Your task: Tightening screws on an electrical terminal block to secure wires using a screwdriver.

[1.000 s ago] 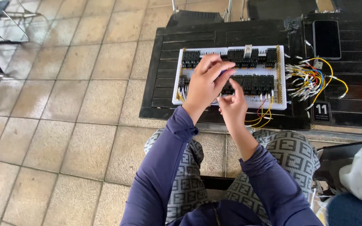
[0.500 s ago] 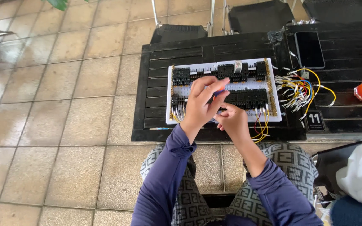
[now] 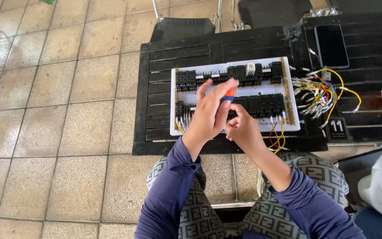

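Nearest, two dark blue sleeves rise from patterned trousers and converge over the near edge of a low black slatted tabletop [image 3: 155, 88]. Both forearms angle inward, so the hands meet above the middle of a white wiring board [image 3: 208, 71] that lies flat on the slats. The left hand [image 3: 211, 113] is loosely curled, fingers half spread, and closes around an orange-handled tool [image 3: 229, 94] whose handle shows between the fingers; its tip is hidden. The right hand [image 3: 244, 128] sits just beside and slightly below, fingers pinched narrow toward the board's lower row of black terminal blocks [image 3: 266, 104]; whether it grips anything cannot be told. Yellow and red wires [image 3: 279, 137] hang off the board's near edge by the right wrist. Further right, a loose bundle of coloured wires [image 3: 321, 90] lies on the slats, well clear of both hands. Beyond it rests a dark phone [image 3: 331, 45]. Tiled floor [image 3: 58, 110] lies to the left.
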